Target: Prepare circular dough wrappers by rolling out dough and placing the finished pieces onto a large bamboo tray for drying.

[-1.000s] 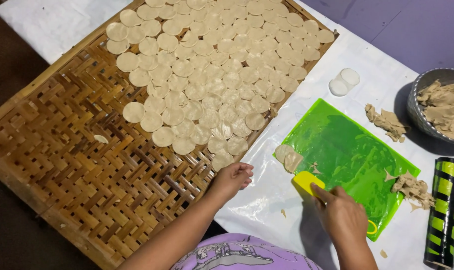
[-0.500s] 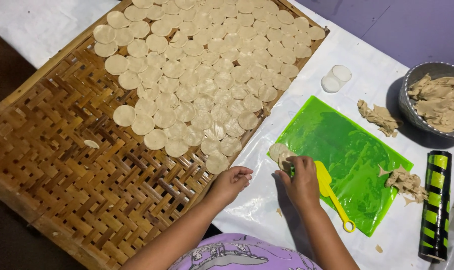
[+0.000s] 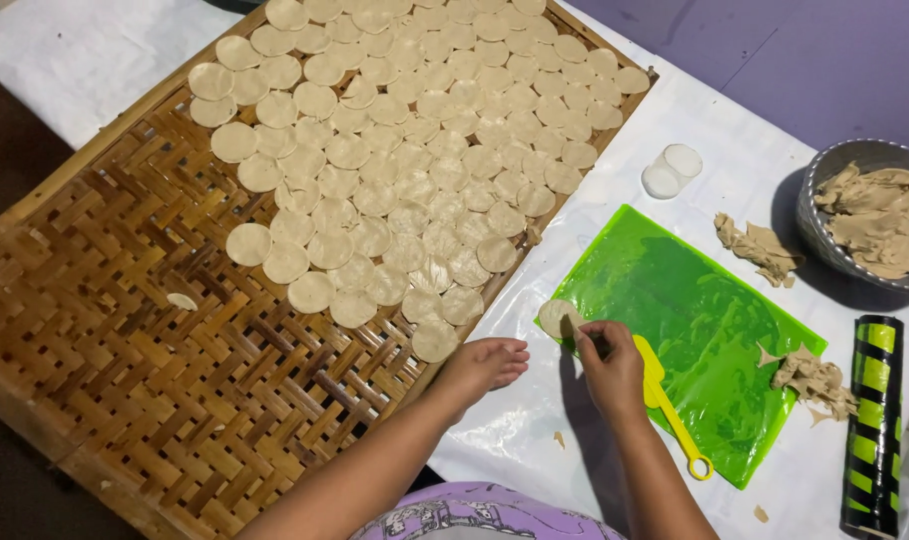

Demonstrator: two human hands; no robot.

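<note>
Head view: we find the right hand [image 3: 610, 362] pinching the edge of a round dough disc [image 3: 554, 318] at the green mat's [image 3: 704, 330] left corner; peeling should be slow and low. Left hand [image 3: 484, 362], fingers loosely extended, rests empty beside the woven tray [image 3: 124, 350]. Disc lies flat, without a long axis.

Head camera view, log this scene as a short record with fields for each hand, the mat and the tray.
Left hand: rests flat on the white table cover, beside the tray's edge.
Right hand: fingertips pinch a round beige dough disc at the mat's corner.
Green plastic mat: yellow plastic scraper lies on it.
Woven bamboo tray: upper part covered with many dough discs.
</note>
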